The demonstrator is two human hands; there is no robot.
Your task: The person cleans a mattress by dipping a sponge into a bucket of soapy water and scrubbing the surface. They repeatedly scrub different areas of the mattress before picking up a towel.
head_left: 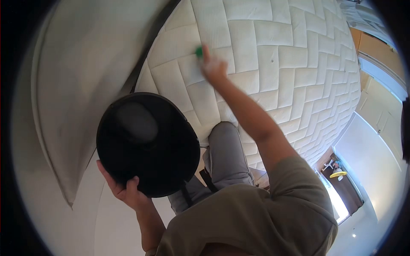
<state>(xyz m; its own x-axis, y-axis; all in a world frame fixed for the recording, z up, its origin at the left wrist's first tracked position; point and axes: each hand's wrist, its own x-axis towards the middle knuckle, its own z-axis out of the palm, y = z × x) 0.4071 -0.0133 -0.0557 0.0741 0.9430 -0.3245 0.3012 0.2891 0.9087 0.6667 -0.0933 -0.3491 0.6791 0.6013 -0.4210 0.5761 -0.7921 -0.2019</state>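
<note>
My left hand grips the near rim of a round black bucket, thumb over the edge and fingers along the outside. The bucket is tipped so its dark inside faces me, and a pale greyish patch shows in it. My right hand, smeared by motion, reaches out over a cream quilted mattress. A small green object shows at its fingers, too blurred to name; most of it is hidden by the hand.
A grey padded headboard rises on the left, with a dark gap between it and the mattress. My knee presses against the mattress edge. Far right are a pale door and a yellow-and-white fan.
</note>
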